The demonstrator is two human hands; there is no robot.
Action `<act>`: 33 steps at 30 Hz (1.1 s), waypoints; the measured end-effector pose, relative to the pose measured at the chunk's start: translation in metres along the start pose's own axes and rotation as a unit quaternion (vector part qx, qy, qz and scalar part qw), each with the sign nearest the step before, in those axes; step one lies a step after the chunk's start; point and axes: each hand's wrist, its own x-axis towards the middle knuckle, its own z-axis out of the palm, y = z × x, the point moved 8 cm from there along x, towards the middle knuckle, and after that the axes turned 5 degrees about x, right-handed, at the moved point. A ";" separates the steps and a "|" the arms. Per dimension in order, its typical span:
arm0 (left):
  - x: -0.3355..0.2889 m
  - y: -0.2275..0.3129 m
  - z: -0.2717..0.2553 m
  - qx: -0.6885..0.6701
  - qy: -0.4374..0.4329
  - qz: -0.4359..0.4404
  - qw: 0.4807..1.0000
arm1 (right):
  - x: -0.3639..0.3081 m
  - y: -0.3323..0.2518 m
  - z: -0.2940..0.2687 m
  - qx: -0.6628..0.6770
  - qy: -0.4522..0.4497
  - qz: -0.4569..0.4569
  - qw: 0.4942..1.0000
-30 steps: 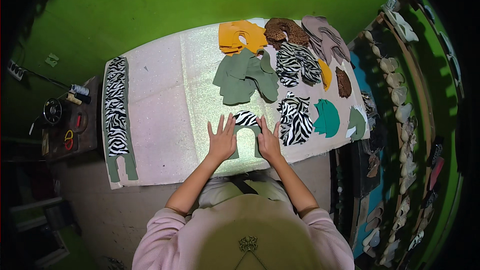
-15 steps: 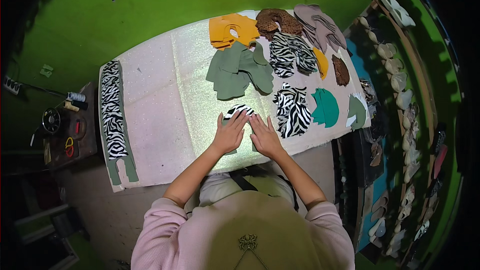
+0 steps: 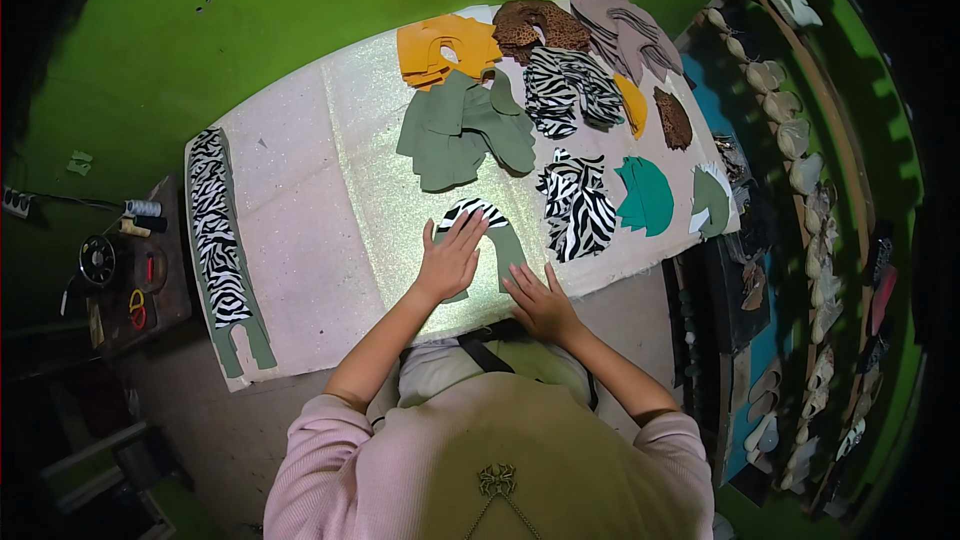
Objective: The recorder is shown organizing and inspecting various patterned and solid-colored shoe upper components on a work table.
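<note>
A green horseshoe-shaped material piece (image 3: 508, 245) lies flat near the table's front edge, with a zebra-print piece (image 3: 462, 208) over its curved top. My left hand (image 3: 452, 258) rests flat on the two pieces, fingers stretched onto the zebra print and covering part of it. Beside the right leg of the green piece, my right hand (image 3: 543, 302) lies with fingers spread, its fingertips at that leg's lower end. Neither hand grips anything. Right of them sits a pile of zebra-print pieces (image 3: 578, 205), and beyond them a heap of green pieces (image 3: 468, 130).
Further back lie yellow pieces (image 3: 445, 45), brown spotted pieces (image 3: 540, 28) and mauve pieces (image 3: 625, 35). Teal pieces (image 3: 645, 197) lie at the right. A row of overlapped zebra-and-green pieces (image 3: 215, 230) runs along the left edge. Shoe lasts (image 3: 805, 175) line the right-hand rack.
My right hand has slid from the curved top down toward the lower end of the right leg, uncovering more of the green piece. My left hand stays on the zebra-print piece.
</note>
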 end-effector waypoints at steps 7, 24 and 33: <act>-0.001 -0.001 0.001 -0.009 -0.011 -0.001 1.000 | 0.021 0.000 -0.020 0.031 0.030 -0.008 0.999; -0.010 -0.019 0.013 -0.002 -0.050 -0.009 0.999 | 0.104 0.012 0.007 0.023 0.106 0.026 0.994; -0.019 -0.041 -0.003 0.012 -0.101 0.067 0.993 | 0.105 0.010 0.005 0.006 0.119 0.025 0.993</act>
